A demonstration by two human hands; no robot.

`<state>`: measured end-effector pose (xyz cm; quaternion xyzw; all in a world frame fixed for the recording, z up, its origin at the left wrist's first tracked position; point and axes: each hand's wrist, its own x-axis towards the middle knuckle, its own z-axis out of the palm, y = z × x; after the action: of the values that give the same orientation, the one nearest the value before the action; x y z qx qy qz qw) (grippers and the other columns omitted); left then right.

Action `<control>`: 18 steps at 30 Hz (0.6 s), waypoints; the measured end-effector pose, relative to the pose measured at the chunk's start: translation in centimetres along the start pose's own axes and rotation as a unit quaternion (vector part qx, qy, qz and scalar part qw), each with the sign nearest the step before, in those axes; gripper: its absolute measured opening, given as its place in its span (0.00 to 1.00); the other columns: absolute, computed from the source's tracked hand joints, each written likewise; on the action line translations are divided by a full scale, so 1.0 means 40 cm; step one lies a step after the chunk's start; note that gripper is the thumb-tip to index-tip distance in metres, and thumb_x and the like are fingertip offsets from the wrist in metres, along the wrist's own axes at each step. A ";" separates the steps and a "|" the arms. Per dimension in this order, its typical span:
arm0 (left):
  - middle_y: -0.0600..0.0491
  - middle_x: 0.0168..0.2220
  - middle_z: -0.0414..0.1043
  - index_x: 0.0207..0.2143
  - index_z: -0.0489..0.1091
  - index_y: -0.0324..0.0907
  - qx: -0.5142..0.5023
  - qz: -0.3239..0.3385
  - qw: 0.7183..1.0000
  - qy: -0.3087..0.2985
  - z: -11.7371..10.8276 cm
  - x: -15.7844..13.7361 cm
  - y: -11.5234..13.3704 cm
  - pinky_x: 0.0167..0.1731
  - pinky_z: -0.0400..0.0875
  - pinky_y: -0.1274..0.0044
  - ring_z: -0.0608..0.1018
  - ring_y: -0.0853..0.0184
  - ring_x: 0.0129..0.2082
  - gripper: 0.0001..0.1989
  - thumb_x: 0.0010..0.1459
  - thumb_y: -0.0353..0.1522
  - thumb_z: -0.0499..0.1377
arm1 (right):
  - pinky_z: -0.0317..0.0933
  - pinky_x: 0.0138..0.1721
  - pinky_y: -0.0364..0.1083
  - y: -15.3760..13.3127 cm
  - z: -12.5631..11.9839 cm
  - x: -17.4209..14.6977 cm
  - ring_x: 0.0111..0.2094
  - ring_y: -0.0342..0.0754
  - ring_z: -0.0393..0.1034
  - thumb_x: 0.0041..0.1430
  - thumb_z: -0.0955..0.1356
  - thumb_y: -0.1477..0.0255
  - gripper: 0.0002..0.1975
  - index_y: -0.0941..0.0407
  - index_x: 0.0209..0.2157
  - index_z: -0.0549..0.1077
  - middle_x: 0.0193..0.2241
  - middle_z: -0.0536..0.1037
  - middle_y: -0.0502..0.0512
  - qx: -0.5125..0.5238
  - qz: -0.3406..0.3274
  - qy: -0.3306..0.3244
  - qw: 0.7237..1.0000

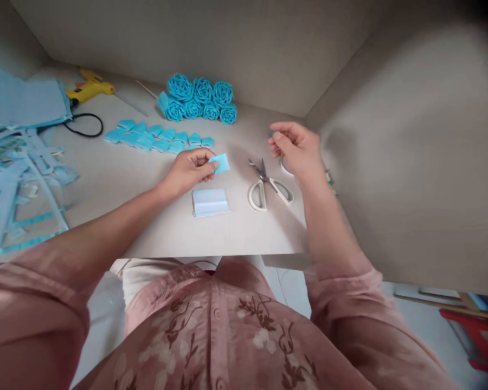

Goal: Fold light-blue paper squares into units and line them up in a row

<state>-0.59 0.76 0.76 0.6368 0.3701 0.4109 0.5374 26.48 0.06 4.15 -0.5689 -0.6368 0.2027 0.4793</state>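
At the far left lie a heap of blue strips (20, 179) and a yellow glue gun (90, 89) with its black cord. Further along the table (244, 233) a row of folded blue pieces (158, 138) leads toward a cluster of blue roses (201, 100) by the wall.

The left hand (189, 173) pinches a small blue square (222, 162) between thumb and forefinger, the other fingers curled in; the square sits just above the table, near a pale stack of squares (210, 202). It looks thin, light and limp, likely to crease under a hard pinch, so an edge or corner grip suits it best.

White-handled scissors (268, 187) lie partly open between the hands. The right hand (296, 149) hovers with fingertips drawn together, perhaps on a bit of blue, above what may be a tape roll (285, 167).
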 end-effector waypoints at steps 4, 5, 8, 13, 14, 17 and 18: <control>0.57 0.19 0.70 0.27 0.70 0.40 -0.010 -0.011 1.000 0.004 0.002 0.000 0.005 0.20 0.64 0.83 0.69 0.75 0.18 0.09 0.49 0.36 0.66 | 0.71 0.38 0.49 0.019 -0.005 -0.031 0.35 0.48 0.77 0.59 0.69 0.72 0.10 0.55 0.42 0.79 0.34 0.83 0.53 -0.155 0.015 -0.061 0.986; 0.57 0.19 0.70 0.27 0.70 0.40 -0.011 -0.013 1.000 0.006 0.002 0.000 0.005 0.20 0.64 0.83 0.69 0.75 0.18 0.09 0.49 0.35 0.66 | 0.71 0.41 0.50 0.022 0.003 -0.042 0.36 0.49 0.78 0.58 0.69 0.73 0.09 0.55 0.40 0.79 0.35 0.83 0.53 -0.202 0.014 -0.076 0.976; 0.57 0.19 0.69 0.27 0.70 0.40 -0.012 -0.013 1.000 0.008 0.000 0.001 0.004 0.20 0.63 0.83 0.69 0.75 0.18 0.08 0.49 0.34 0.65 | 0.69 0.44 0.51 0.020 0.043 -0.075 0.39 0.53 0.78 0.58 0.69 0.75 0.10 0.56 0.41 0.79 0.37 0.83 0.57 -0.310 0.003 -0.108 0.945; 0.57 0.19 0.69 0.27 0.69 0.41 -0.004 -0.009 1.000 0.002 -0.004 0.003 -0.001 0.20 0.63 0.82 0.69 0.75 0.18 0.10 0.50 0.36 0.66 | 0.64 0.39 0.50 0.009 0.105 -0.095 0.41 0.57 0.76 0.60 0.66 0.76 0.12 0.58 0.43 0.78 0.43 0.81 0.65 -0.419 -0.028 -0.086 0.903; 0.57 0.19 0.69 0.26 0.69 0.41 -0.005 -0.010 1.000 0.002 -0.004 0.003 -0.001 0.20 0.63 0.82 0.69 0.75 0.18 0.10 0.50 0.36 0.66 | 0.64 0.38 0.50 0.011 0.110 -0.094 0.40 0.57 0.76 0.61 0.65 0.76 0.12 0.58 0.43 0.78 0.43 0.81 0.65 -0.423 -0.028 -0.081 0.902; 0.57 0.19 0.70 0.26 0.69 0.40 -0.012 -0.013 1.000 0.003 -0.002 0.002 0.002 0.20 0.64 0.82 0.69 0.75 0.18 0.09 0.49 0.35 0.66 | 0.64 0.39 0.50 0.031 0.109 -0.086 0.39 0.55 0.76 0.62 0.64 0.76 0.11 0.57 0.39 0.78 0.40 0.82 0.63 -0.392 -0.013 -0.055 0.918; 0.57 0.19 0.70 0.26 0.69 0.40 -0.014 -0.016 1.000 0.003 -0.002 0.001 0.002 0.21 0.64 0.83 0.69 0.76 0.18 0.09 0.49 0.34 0.66 | 0.64 0.40 0.49 0.041 0.105 -0.082 0.39 0.54 0.76 0.61 0.64 0.76 0.10 0.57 0.38 0.78 0.38 0.82 0.62 -0.366 0.002 -0.043 0.930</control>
<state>-0.63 0.81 0.87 0.6217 0.3760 0.4093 0.5519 23.47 -1.31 -0.35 -0.6969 -0.6856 -0.0192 0.2096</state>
